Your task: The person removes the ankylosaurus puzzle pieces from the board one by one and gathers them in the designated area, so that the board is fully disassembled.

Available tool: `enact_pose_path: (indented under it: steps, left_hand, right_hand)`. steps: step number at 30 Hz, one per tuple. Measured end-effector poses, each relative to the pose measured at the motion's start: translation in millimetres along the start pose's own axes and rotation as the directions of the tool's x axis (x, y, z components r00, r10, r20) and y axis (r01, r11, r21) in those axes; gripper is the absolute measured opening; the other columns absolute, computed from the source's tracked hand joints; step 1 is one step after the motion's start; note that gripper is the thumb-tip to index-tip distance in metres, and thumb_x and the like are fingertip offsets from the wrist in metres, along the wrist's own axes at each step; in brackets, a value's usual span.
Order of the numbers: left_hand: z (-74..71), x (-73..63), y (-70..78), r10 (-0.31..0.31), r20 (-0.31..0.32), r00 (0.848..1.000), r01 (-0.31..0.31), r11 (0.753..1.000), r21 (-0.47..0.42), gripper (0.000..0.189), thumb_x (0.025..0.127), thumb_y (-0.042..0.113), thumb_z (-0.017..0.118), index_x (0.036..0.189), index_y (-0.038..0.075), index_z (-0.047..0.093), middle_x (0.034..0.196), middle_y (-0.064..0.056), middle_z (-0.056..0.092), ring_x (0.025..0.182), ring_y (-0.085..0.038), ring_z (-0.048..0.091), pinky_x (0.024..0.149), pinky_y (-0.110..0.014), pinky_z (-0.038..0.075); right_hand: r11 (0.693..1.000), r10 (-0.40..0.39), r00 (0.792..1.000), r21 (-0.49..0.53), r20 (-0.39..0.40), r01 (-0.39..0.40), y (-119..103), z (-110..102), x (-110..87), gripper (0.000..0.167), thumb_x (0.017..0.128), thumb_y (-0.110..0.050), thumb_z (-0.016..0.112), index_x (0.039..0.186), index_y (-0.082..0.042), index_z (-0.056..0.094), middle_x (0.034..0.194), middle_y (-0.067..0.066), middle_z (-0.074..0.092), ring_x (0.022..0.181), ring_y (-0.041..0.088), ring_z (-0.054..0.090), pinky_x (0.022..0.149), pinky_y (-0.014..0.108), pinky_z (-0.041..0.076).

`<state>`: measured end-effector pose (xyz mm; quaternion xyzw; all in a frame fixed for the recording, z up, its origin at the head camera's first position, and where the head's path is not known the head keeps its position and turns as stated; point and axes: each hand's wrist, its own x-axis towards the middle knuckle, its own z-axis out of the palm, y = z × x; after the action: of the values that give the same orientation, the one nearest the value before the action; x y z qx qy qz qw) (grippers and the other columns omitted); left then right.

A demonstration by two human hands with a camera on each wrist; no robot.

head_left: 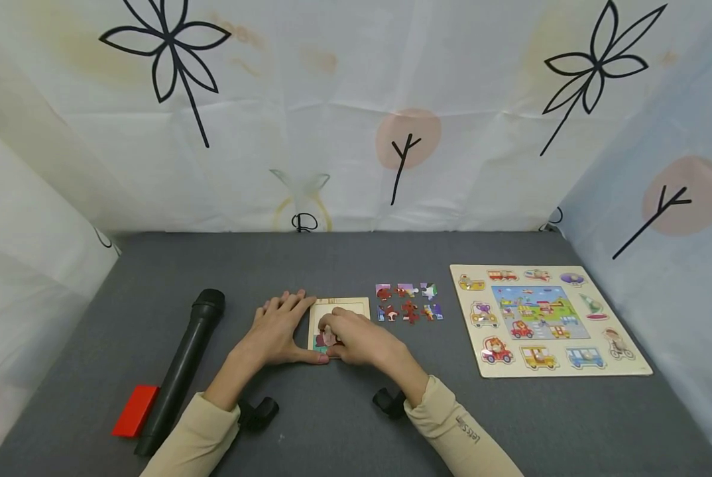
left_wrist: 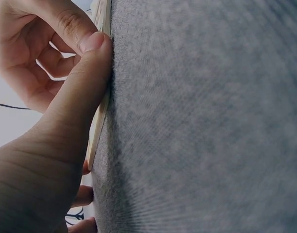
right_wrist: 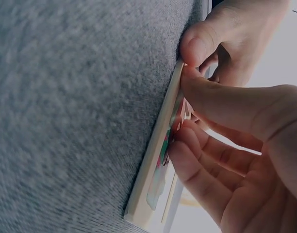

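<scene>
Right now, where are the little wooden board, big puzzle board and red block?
Little wooden board (head_left: 347,303): head view, its top rim.
Big puzzle board (head_left: 624,369): head view, bare lower-right corner.
Red block (head_left: 136,411): head view, middle of its top.

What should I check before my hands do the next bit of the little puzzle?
1. Little puzzle tray on the table: ok.
2. Left hand against the tray: ok.
3. Right hand clear of the tray: not ok, its fingers are over the picture.
4. Picture under those fingers fitted properly: cannot tell, they hide it.
5. Loose pieces easy to see: ok, six in two rows beside the tray.
6. Big board apart from the tray: ok.
</scene>
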<state>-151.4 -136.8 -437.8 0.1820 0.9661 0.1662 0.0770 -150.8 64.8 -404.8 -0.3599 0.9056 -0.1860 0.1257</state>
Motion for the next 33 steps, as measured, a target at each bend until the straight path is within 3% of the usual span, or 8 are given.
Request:
enact_pose_path:
  steps: [8,14,21,26,33]
  left_hand:
    - [0.4,0.9,-0.3,0.000,-0.005,1.000,0.000,1.000,0.006,0.114,0.067,0.072,0.084,0.157,0.016,0.041,0.164,-0.018,0.036,0.149,-0.051,0.031,0.112,-0.076,0.029]
    - [-0.6,1.0,0.6,-0.006,-0.002,1.000,0.006,1.000,0.003,0.114,0.067,0.071,0.084,0.157,0.015,0.040,0.164,-0.018,0.036,0.149,-0.051,0.031,0.113,-0.075,0.028]
    - [-1.7,-0.1,-1.0,0.015,0.017,1.000,-0.015,1.000,-0.006,0.115,0.069,0.069,0.084,0.159,0.013,0.037,0.165,-0.020,0.033,0.150,-0.053,0.028,0.114,-0.076,0.026]
    - [-5.5,-1.0,-3.0,0.047,0.037,0.998,-0.046,0.999,-0.019,0.115,0.070,0.067,0.085,0.159,0.013,0.037,0.165,-0.022,0.032,0.148,-0.055,0.030,0.111,-0.077,0.029]
    - [-10.0,-1.0,-2.6,0.055,0.055,0.997,-0.055,0.998,-0.014,0.116,0.069,0.067,0.085,0.159,0.013,0.037,0.164,-0.022,0.034,0.147,-0.055,0.032,0.108,-0.078,0.032]
  right_hand:
    - [0.999,-0.038,0.999,-0.017,-0.006,0.038,-0.3,-1.9,2.7,0.033,0.089,-0.009,0.080,0.121,-0.005,0.071,0.098,0.007,0.068,0.078,0.011,0.054,0.065,0.021,0.043]
    - [0.999,-0.032,0.999,0.012,0.017,0.032,0.1,-2.6,0.9,0.042,0.091,-0.011,0.079,0.131,-0.006,0.070,0.099,0.007,0.067,0.075,0.007,0.049,0.063,0.018,0.041]
    - [0.996,-0.088,0.996,0.017,0.021,0.088,0.2,-1.5,-0.8,0.028,0.093,-0.011,0.076,0.121,-0.010,0.074,0.100,0.007,0.066,0.077,0.009,0.052,0.066,0.018,0.042]
    - [0.996,-0.085,0.996,-0.018,0.022,0.085,-1.3,-1.2,-1.2,0.026,0.095,-0.010,0.073,0.121,-0.010,0.074,0.103,0.007,0.067,0.082,0.011,0.058,0.071,0.020,0.049]
    - [0.997,-0.056,0.998,-0.057,0.038,0.058,-3.5,0.0,-1.8,0.029,0.093,-0.017,0.076,0.122,-0.012,0.073,0.102,0.005,0.065,0.082,0.010,0.056,0.071,0.021,0.049]
